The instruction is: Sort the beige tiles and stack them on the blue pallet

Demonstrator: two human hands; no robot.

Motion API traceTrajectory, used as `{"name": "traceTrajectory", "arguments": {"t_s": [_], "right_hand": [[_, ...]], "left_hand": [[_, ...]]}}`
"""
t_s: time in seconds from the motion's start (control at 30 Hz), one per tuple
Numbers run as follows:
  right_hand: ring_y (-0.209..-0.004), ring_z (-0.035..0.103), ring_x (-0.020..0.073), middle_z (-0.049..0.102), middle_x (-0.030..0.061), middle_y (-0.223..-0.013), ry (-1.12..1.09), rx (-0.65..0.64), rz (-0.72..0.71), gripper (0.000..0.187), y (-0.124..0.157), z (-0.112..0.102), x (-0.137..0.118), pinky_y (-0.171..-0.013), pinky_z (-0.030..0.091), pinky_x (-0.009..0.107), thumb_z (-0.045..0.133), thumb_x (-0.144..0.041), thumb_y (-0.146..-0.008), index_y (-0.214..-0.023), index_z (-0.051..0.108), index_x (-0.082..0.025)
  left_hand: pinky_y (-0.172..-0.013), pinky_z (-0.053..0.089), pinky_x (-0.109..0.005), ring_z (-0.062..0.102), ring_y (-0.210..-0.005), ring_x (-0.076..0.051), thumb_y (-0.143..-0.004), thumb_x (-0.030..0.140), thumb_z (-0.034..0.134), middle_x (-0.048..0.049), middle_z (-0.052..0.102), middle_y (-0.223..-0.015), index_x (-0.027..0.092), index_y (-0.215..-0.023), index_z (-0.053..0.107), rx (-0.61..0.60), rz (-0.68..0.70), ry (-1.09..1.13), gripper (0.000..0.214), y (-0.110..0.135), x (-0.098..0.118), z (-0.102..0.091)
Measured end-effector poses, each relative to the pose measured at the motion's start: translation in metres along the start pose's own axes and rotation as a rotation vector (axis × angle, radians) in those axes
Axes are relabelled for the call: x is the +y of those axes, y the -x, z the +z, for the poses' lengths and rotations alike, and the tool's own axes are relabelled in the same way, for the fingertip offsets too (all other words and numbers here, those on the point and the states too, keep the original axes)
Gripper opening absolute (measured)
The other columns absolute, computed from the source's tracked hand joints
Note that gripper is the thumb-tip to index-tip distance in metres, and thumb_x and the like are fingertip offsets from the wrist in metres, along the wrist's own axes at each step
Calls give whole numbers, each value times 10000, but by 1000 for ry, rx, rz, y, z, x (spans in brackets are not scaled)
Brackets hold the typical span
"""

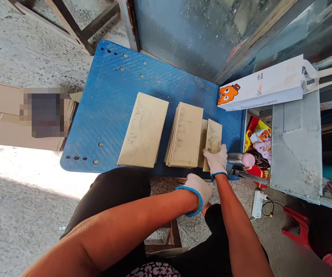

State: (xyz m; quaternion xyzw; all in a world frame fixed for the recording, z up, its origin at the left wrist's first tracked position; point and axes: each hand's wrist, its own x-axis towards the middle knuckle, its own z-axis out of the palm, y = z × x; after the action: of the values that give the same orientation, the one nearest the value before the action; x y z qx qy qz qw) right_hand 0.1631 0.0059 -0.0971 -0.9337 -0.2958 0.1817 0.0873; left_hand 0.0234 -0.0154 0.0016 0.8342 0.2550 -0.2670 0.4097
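Observation:
My right hand (216, 159), in a white glove with a blue cuff, grips the near end of a narrow cream panel (214, 134), thumb on its left edge and fingers at its right. Partly under this panel lies another cream panel (203, 132). To the left stands an uneven stack of cream panels (187, 132) with dark smudges. Farther left is a wider pile of cream panels (144, 129). My left hand (199, 186), gloved the same way, is just off the table's near edge, below the right hand. Its fingers are turned away and hidden.
The panels rest on a blue plastic table (97, 104) with holes. At right are a white paper bag (264, 86), a metal flask with pink lid (248, 159), a grey metal cabinet (295, 150) and a power strip (258, 204). Flattened cardboard (1, 129) lies left.

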Motion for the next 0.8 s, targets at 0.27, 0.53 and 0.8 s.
{"name": "traceTrajectory", "arguments": {"t_s": [0.27,0.53,0.8], "right_hand": [[-1210,516,372,496,203,-1342,95,36,-28,1158,-8,24,-10,-986,437,481,800,-508,-531,-1506,273,-173],[-1346,412,339,362,179,-1507,-55,42,26,1018,-3,26,-3,-1103,353,468,731,-486,-679,-1521,256,-167],[-1325,459,248,414,155,-1478,-496,224,91,943,49,-15,73,-1057,418,360,652,-521,-748,-1508,253,-133]], "left_hand": [[-833,467,-479,656,-1016,-354,-793,96,589,-212,716,-1080,116,-1087,732,-53,45,-36,327,4,-1,-3],[-881,457,-500,654,-1040,-365,-783,88,632,-205,729,-1024,112,-1048,743,-59,52,-1,288,-1,0,-2],[-836,496,-460,666,-998,-346,-753,106,671,-203,725,-998,120,-1081,735,-52,44,-32,334,0,-6,-16]]}}
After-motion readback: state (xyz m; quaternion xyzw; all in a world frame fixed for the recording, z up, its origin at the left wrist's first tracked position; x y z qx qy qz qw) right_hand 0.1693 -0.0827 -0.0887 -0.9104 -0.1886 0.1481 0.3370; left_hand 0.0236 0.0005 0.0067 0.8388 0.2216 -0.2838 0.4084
